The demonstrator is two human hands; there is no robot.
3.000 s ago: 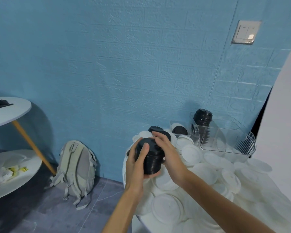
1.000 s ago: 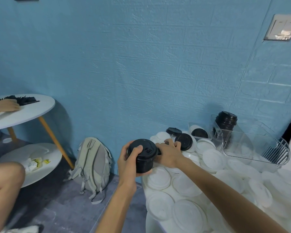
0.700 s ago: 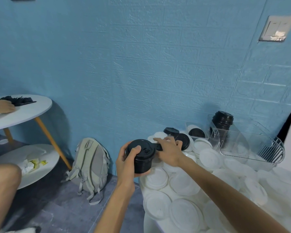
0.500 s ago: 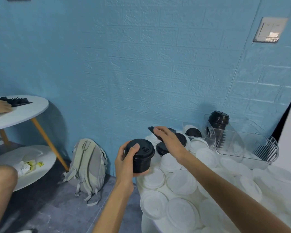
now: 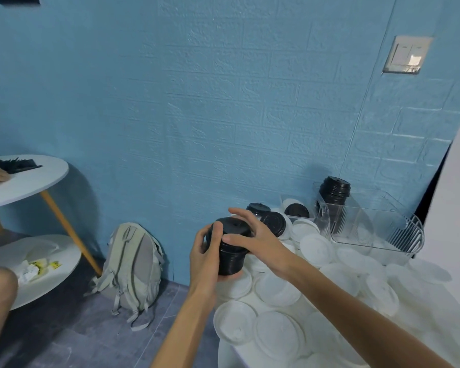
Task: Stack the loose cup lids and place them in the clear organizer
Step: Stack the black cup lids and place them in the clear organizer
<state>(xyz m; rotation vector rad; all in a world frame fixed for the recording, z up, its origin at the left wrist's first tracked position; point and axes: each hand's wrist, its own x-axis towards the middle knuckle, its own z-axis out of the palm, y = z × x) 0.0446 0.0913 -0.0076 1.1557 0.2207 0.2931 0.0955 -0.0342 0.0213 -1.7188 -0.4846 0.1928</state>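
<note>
My left hand (image 5: 205,257) grips a stack of black cup lids (image 5: 230,257) from the left and below, held above the table's left end. My right hand (image 5: 252,236) curls over the stack's top lid, thumb on its right side. Three loose black lids (image 5: 274,223) lie behind the stack among many white lids (image 5: 276,288) that cover the table. The clear organizer (image 5: 369,229) stands at the back right against the wall, and a second black lid stack (image 5: 333,191) stands upright at its left end.
A blue wall runs close behind the table. A grey backpack (image 5: 133,264) leans on the wall on the floor to the left. Further left is a round white two-tier table (image 5: 27,181) with another person's hand and knee beside it.
My right hand picked up a loose black lid from behind the stack and brought it down onto the stack's top. The left hand kept its hold on the stack.
</note>
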